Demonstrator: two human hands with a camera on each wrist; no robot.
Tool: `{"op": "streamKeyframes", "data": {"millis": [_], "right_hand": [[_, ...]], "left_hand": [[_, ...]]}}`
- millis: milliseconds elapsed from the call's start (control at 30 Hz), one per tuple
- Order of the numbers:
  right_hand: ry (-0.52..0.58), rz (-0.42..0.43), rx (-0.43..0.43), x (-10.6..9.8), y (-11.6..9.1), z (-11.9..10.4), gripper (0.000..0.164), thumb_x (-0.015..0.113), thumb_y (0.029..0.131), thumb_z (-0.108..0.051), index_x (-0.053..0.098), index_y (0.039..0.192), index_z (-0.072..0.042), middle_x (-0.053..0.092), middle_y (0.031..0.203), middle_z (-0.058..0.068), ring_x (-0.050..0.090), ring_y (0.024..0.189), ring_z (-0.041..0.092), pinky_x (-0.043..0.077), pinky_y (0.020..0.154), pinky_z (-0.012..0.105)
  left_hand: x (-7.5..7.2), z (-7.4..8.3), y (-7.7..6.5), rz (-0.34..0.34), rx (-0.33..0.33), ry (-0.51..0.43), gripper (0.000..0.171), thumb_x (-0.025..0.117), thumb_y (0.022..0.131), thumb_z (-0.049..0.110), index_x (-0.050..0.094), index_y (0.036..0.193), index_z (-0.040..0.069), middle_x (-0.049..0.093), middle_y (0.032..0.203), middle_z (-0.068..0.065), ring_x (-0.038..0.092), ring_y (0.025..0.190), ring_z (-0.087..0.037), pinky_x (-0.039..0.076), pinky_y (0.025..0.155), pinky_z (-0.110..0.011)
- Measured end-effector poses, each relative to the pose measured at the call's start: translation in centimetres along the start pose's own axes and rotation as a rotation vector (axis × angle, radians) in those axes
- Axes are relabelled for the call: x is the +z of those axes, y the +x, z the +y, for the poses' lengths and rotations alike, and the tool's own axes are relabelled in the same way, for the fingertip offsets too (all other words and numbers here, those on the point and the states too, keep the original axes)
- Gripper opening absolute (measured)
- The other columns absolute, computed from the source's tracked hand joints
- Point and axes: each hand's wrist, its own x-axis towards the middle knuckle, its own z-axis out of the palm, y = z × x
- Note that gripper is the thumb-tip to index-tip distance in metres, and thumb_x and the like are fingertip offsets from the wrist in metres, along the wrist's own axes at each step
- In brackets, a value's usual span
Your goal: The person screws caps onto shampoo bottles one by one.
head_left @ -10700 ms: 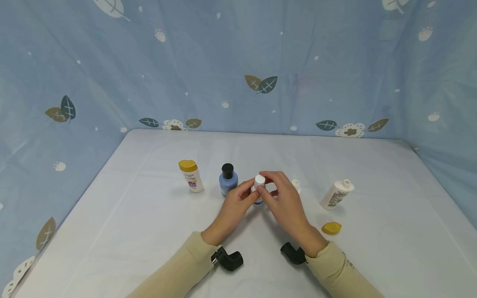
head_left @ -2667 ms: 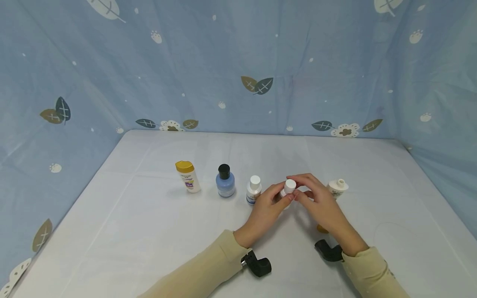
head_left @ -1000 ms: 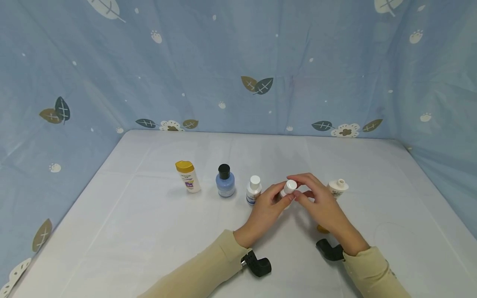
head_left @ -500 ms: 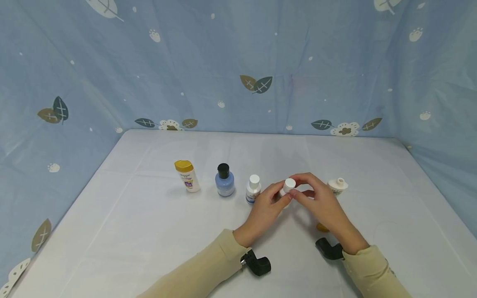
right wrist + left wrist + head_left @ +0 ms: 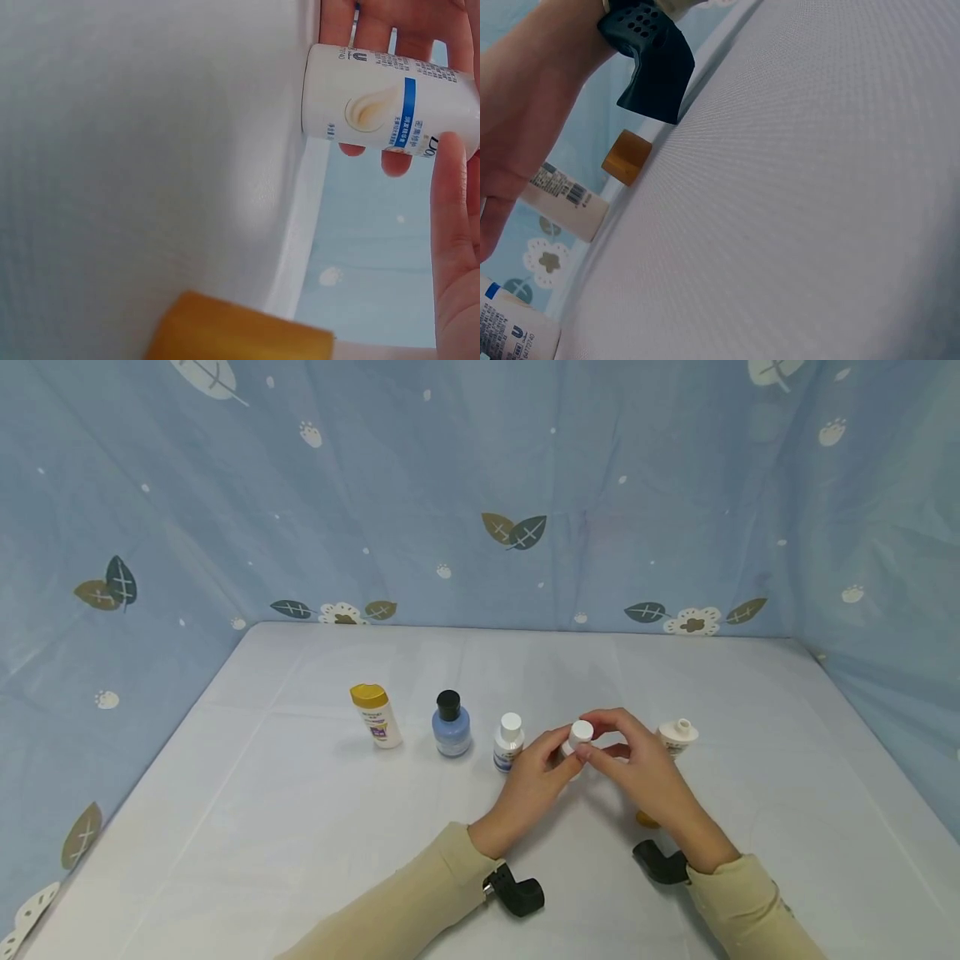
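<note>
The left hand point(image 5: 528, 777) grips a white bottle point(image 5: 360, 101) by its body, apparently steadying it upright, while the right hand point(image 5: 637, 764) pinches its cap point(image 5: 581, 732), seemingly for turning leverage. Beyond the right hand stands an uncapped bottle point(image 5: 676, 735); a blue bottle point(image 5: 452, 733) stands left of the left hand, leaving finger room.

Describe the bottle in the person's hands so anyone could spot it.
On the white table before the blue cloth, find the blue bottle. Two places to its right is a white bottle, white-capped and marked with a blue band and creamy swirl. Unlike the similar bottle between them, this one is held by the left hand and right hand.
</note>
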Motion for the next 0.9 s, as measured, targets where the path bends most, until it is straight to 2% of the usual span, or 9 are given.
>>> {"op": "streamKeyframes", "data": {"millis": [167, 433, 700, 900], "right_hand": [[-0.050, -0.019, -0.062, 0.0, 0.0, 0.1, 0.036, 0.060, 0.085, -0.030, 0.051, 0.119, -0.023, 0.051, 0.108, -0.011, 0.046, 0.098, 0.005, 0.047, 0.075, 0.025], [-0.101, -0.012, -0.112, -0.1, 0.1, 0.2, 0.034, 0.055, 0.089, -0.018, 0.051, 0.123, -0.023, 0.050, 0.110, -0.011, 0.046, 0.099, 0.005, 0.046, 0.076, 0.024], [-0.099, 0.000, -0.131, -0.4, -0.1, 0.3, 0.033, 0.056, 0.089, -0.018, 0.054, 0.121, -0.025, 0.050, 0.112, -0.012, 0.048, 0.100, 0.003, 0.046, 0.075, 0.022], [-0.081, -0.003, -0.099, -0.3, 0.1, 0.3, 0.029, 0.059, 0.086, -0.023, 0.055, 0.115, -0.026, 0.052, 0.108, -0.012, 0.048, 0.096, 0.003, 0.046, 0.074, 0.021]], "left_hand": [[0.0, -0.3, 0.0, 0.004, 0.027, 0.006, 0.037, 0.056, 0.087, 0.035, 0.055, 0.121, 0.022, 0.055, 0.108, 0.006, 0.050, 0.091, -0.009, 0.046, 0.075, -0.024], [-0.1, 0.0, 0.1, -0.003, 0.033, 0.021, 0.033, 0.056, 0.087, 0.033, 0.055, 0.119, 0.025, 0.055, 0.107, 0.008, 0.049, 0.091, -0.006, 0.045, 0.075, -0.022], [-0.5, 3.1, -0.5, -0.003, 0.039, 0.010, 0.032, 0.057, 0.088, 0.017, 0.056, 0.119, 0.009, 0.057, 0.108, -0.002, 0.050, 0.090, -0.009, 0.044, 0.076, -0.023], [-0.7, 3.5, -0.6, -0.003, 0.020, 0.003, 0.032, 0.057, 0.088, 0.016, 0.056, 0.119, 0.009, 0.056, 0.107, -0.003, 0.049, 0.089, -0.010, 0.044, 0.075, -0.022]]}}
